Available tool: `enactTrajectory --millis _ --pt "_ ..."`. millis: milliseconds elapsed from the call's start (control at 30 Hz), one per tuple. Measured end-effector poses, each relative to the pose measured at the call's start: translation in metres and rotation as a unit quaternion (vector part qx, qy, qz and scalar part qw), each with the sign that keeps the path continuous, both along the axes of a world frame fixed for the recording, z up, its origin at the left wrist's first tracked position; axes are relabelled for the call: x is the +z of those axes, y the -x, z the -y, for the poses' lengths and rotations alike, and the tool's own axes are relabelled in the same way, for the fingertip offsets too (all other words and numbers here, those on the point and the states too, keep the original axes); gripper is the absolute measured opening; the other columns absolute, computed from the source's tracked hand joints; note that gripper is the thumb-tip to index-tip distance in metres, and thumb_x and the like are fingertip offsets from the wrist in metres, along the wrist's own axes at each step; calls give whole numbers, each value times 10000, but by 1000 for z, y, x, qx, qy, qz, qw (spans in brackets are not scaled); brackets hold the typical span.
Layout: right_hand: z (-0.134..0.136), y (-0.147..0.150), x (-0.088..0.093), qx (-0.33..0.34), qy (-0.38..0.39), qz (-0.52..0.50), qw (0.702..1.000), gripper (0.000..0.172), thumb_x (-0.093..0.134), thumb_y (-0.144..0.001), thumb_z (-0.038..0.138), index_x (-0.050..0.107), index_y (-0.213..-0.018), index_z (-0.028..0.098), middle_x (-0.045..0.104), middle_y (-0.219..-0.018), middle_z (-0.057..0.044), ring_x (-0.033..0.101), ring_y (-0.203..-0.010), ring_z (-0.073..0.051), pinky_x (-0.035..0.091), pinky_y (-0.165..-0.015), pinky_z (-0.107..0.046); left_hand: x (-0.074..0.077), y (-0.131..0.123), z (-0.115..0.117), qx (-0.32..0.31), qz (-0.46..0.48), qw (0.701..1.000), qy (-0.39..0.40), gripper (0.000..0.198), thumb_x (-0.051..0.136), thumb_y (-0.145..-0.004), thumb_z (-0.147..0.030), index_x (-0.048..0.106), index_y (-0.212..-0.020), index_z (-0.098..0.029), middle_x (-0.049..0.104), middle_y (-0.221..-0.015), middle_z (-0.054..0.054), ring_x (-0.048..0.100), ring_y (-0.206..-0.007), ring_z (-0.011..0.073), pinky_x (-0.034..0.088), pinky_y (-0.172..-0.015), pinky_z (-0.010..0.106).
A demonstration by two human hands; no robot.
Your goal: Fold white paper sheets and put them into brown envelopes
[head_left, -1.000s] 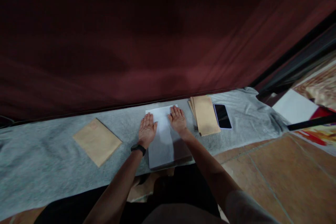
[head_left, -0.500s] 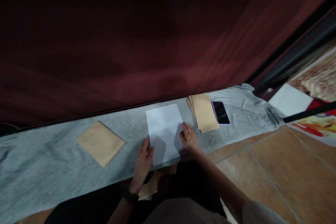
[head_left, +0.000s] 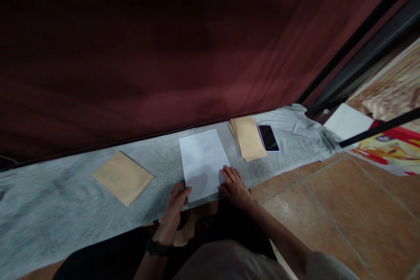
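White paper (head_left: 201, 157) lies flat in front of me, a single sheet or a thin stack; I cannot tell which. At its lower left corner my left hand (head_left: 176, 201) is closed, the thumb over the edge and the fingers curled along the side. My right hand (head_left: 236, 187) rests at the lower right corner, its fingers stretched out and lightly spread along the edge. A brown envelope (head_left: 123, 178) lies at an angle to the left. To the right is a small pile of brown envelopes (head_left: 252, 138).
A phone (head_left: 269, 138) with a dark screen lies beside the envelope pile. Grey cloth (head_left: 65, 201) covers the narrow surface. A dark red curtain-like backdrop (head_left: 183, 74) rises behind it. Tiled floor (head_left: 321, 201), a black bar (head_left: 380, 127) and a colourful printed sheet (head_left: 387, 148) are at right.
Both hands have slid down the paper's sides towards its near corners. My left thumb has come over the corner. The view has shifted slightly; envelopes and phone stay put on the cloth.
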State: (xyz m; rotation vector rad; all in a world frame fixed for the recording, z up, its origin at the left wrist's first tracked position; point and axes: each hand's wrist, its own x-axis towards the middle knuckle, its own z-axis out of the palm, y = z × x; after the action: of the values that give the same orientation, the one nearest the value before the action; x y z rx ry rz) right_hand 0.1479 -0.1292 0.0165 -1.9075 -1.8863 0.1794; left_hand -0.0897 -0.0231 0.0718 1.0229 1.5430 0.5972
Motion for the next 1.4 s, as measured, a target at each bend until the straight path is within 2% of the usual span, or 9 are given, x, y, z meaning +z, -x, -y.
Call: enactTrajectory --millis 200,367,500,567,667,867,1067,1267,1400 --pt "11 -9 9 71 4 -43 997 765 636 -891 197 322 -1588 206 407 -1607 -151 390 -1478 -298 346 -1209 -546 2 0 16 -13 38 999 -14 501 724 -626 -417 701 -1074 -194 732 -975 54 665 -858 234 480 -643 293" --pt "17 -24 10 107 -24 -116 987 641 500 -874 38 522 -1472 267 590 -1469 -87 535 -1369 -233 391 -1186 -517 -8 28 23 -26 30 999 27 621 694 -733 -454 608 -1304 -224 733 -1048 52 696 -859 234 531 -664 318" --pt "16 -27 15 128 -9 -175 976 527 502 -920 74 604 -1390 290 683 -1358 -46 620 -1274 -208 380 -1198 -517 -21 55 20 -62 -33 984 -162 549 543 -884 -418 538 -1406 -246 695 -1247 88 666 -1145 269 540 -984 448" --pt "13 -26 19 128 -3 -207 970 409 518 -978 160 636 -1348 287 701 -1332 -40 643 -1242 -206 420 -1173 -485 -26 61 14 -130 -66 951 -272 513 538 -887 -342 566 -1391 -247 602 -1427 98 542 -1353 274 417 -1157 484" --pt "5 -25 25 109 5 -248 963 285 530 -1026 301 693 -1260 291 727 -1282 -33 670 -1191 -210 514 -1077 -424 -32 60 -2 -232 -96 903 -349 447 572 -874 -286 631 -1317 -267 506 -1545 62 385 -1489 265 315 -1232 513" --pt "-11 -29 29 71 9 -280 957 298 583 -995 316 686 -1274 313 743 -1227 -32 688 -1133 -222 556 -997 -404 -41 50 -36 -271 -78 896 -343 196 585 -874 -337 728 -967 -240 728 -1252 79 635 -1256 271 482 -1118 499" --pt "-25 -40 16 53 -1 -261 964 392 622 -885 153 700 -1248 278 739 -1231 -60 670 -1164 -262 520 -1042 -465 -39 53 -48 -301 -69 894 -326 384 602 -816 -243 688 -1191 -248 700 -1310 67 664 -1210 252 509 -1092 479" --pt "-44 -43 14 42 9 -276 960 250 566 -948 254 736 -1131 249 768 -1145 -64 706 -1097 -247 551 -995 -419 -32 45 -60 -323 -81 877 -347 319 571 -849 -254 733 -1124 -262 725 -1264 59 648 -1224 239 483 -1114 449" --pt "-54 -40 17 -17 0 -310 951 261 550 -961 326 717 -1149 258 768 -1144 -48 715 -1080 -237 567 -959 -392 -32 34 -69 -258 -125 903 -320 260 563 -874 -388 750 -999 -256 787 -1048 59 726 -1009 245 548 -991 409"
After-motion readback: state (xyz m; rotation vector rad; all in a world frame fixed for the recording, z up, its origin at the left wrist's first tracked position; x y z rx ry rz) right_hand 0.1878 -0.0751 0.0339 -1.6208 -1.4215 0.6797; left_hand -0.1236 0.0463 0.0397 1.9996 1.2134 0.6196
